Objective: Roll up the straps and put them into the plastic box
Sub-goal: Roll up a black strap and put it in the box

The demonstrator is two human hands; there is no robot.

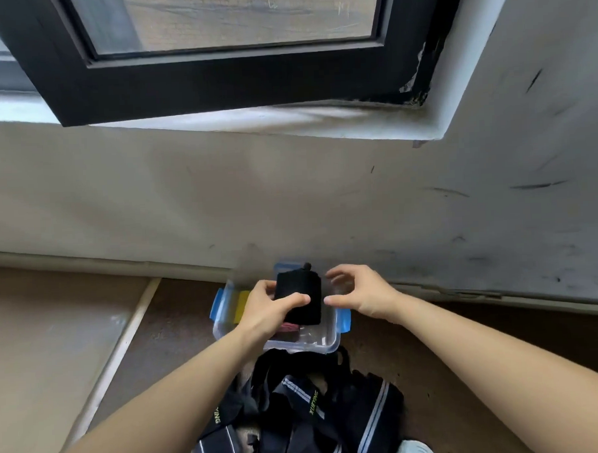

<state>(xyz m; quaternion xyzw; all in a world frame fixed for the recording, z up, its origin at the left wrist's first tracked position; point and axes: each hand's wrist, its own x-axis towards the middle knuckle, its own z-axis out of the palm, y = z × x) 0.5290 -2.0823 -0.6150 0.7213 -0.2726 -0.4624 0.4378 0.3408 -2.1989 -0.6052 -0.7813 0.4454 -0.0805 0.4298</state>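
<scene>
I make out the rolled strap (298,291) at frame centre, over the open plastic box (325,343). I cannot tell whether it rests inside. The left hand (267,308) hides its lower left, fingers and thumb clamped round it. The right hand (358,292) sits just right, fingers apart, holding nothing. In the box are a yellow piece (243,305) and something reddish (289,327), mostly covered. The loose straps (298,408) below are cut off by the bottom edge.

soft window daylight, wide-angle edge warping
</scene>
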